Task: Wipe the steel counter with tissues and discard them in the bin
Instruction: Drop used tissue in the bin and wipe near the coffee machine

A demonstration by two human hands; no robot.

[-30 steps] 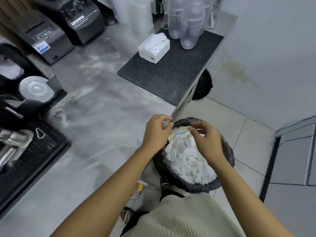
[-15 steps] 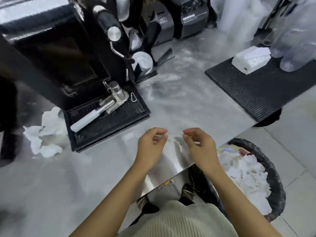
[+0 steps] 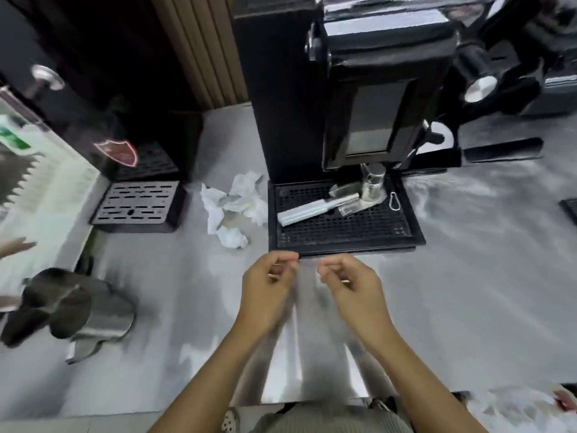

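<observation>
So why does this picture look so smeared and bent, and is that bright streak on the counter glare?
Head view: motion blur smears the edges, worst on the steel jug at left; the wide-angle lens bows the black espresso machine; the pale streak on the grey steel counter by the front edge is reflected light; the crumpled white tissues look fairly sharp.

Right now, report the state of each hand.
Left hand: closed, fingers curled, nothing visible in it.
Right hand: closed, fingers curled, nothing visible in it.
</observation>
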